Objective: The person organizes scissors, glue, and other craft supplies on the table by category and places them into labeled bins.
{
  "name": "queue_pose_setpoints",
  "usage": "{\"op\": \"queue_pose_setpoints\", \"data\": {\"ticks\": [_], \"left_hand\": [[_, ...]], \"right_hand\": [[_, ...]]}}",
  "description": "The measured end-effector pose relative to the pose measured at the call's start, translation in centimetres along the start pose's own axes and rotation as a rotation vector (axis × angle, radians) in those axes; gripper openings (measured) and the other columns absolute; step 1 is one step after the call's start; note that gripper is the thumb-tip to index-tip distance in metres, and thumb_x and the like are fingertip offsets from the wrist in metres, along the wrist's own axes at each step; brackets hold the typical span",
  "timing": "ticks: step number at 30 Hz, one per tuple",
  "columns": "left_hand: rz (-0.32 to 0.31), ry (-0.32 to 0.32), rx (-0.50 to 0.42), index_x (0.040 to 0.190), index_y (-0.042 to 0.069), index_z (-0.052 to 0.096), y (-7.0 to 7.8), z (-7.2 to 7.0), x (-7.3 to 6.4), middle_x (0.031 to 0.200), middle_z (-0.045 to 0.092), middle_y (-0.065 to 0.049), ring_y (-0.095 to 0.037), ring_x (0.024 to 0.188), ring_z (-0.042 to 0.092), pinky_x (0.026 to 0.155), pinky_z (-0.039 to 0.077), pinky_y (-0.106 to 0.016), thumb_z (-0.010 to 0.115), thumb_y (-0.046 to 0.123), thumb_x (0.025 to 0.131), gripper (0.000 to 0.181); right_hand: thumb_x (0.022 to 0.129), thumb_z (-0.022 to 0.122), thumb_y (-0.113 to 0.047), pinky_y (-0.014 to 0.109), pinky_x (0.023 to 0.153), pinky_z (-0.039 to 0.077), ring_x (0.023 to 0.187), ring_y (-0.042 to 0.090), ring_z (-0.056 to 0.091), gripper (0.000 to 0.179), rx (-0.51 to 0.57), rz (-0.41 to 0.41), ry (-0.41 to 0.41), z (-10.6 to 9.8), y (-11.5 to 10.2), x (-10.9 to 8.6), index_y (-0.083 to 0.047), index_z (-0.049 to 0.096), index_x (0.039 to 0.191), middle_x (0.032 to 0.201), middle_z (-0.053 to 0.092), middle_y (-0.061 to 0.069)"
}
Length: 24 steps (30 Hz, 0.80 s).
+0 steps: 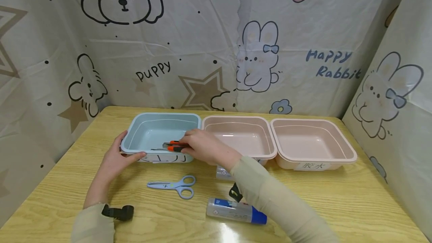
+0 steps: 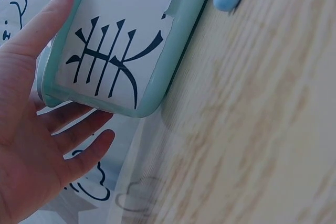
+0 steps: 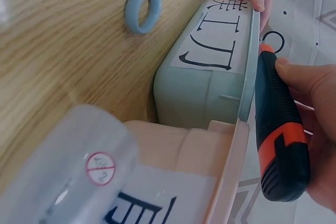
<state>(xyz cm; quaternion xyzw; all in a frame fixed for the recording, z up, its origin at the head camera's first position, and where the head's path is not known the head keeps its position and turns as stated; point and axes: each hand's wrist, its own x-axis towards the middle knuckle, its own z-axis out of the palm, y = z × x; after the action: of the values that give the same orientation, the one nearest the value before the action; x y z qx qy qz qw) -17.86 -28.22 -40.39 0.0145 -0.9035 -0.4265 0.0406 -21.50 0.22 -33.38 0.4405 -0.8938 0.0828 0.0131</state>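
Two hands are at the light-blue bin (image 1: 165, 115): the right hand (image 1: 206, 143) pinches a black-and-orange utility knife (image 3: 281, 124) between thumb and fingers, while the left hand (image 1: 114, 156) steadies the bin's left end, thumb along the rim and fingers spread apart at the outer wall. The knife is just above the bin's near rim, tip pointing left; a second orange patch shows in the head view, and I cannot tell whether another knife shares the grasp. It should handle as a light, stiff tool, hard to break but sharp wherever the blade is bare. The ribbed black handle looks least slippery, so hold it there, well back from the metal. The bin seems light and smooth, likely to slide if nudged, and best taken by rim or corner.

The worktop (image 1: 162, 222) is pale wood-grain, glossy enough to throw back a glare. On it lie blue scissors (image 1: 172, 185), a clear bottle with a blue cap (image 1: 233, 211) and another clear bottle (image 1: 223, 173), partly hidden. Two pink bins (image 1: 314, 121) stand in line to the right. Creased white sheeting (image 1: 195, 29), printed with puppies, rabbits and stars, hangs behind and at both sides
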Motion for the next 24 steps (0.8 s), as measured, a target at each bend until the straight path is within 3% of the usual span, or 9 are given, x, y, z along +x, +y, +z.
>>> {"op": "queue_pose_setpoints", "data": {"ticks": [9, 24], "left_hand": [[-0.005, -0.006, 0.001, 0.147, 0.011, 0.003, 0.1, -0.1, 0.0, 0.141, 0.027, -0.027, -0.04, 0.117, 0.039, 0.09, 0.038, -0.053, 0.07, 0.042, 0.077, 0.102], [-0.007, -0.007, -0.009, 0.147, 0.011, 0.003, 0.0, -0.1, 0.0, 0.141, 0.028, -0.026, -0.039, 0.116, 0.04, 0.09, 0.039, -0.051, 0.069, 0.042, 0.077, 0.102]], "right_hand": [[0.09, 0.056, -0.03, 0.021, 0.07, 0.043, 0.077, 0.008, 0.051, 0.023, 0.01, 0.022, -0.058, 0.2, -0.4, 2.0, -0.016, 0.067, 0.105, 0.091, 0.061, -0.004], [0.092, 0.053, -0.033, 0.023, 0.073, 0.044, 0.079, 0.008, 0.054, 0.028, 0.022, 0.032, -0.086, 0.7, -1.5, 4.4, -0.017, 0.066, 0.111, 0.093, 0.062, -0.004]]}}
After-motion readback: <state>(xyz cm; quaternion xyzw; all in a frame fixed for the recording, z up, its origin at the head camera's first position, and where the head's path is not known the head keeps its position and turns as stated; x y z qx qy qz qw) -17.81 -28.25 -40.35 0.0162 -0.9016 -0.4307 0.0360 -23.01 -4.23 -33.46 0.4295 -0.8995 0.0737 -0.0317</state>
